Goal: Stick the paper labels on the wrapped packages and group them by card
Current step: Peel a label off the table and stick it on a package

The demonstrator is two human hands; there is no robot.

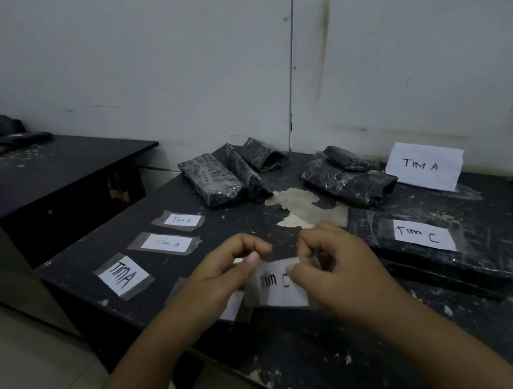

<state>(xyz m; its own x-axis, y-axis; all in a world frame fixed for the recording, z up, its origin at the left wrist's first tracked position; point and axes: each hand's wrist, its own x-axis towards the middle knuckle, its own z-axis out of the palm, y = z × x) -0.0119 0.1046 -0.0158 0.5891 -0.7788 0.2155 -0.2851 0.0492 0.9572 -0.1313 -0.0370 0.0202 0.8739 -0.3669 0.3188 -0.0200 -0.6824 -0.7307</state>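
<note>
Black table (299, 359): top scuffed, veneer peeled mid-surface. Left edge: three taped TIM A labels (168, 243) in row. Far corner: wrapped packages (215, 179). Right of them: second pile (343, 181), touching standing TIM A card (424, 165). Near right: flat package (468, 269) labelled Tim C.

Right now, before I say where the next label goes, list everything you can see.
Tim A labels: three, white with tape, table's left part.
Tim C label: one, white, pinched between both hands.
Tim A card: one, white, standing against wall, back right.
flat package: one, black, right, bears a Tim C label.
wrapped packages: three, black, back centre; at least two more beside the card.
table: one, black, scuffed, peeled patch mid-top.
side table: one, black, left, dark packages at its far end.
left hand: one, pinches label's left end.
right hand: one, pinches label's right end.
</note>
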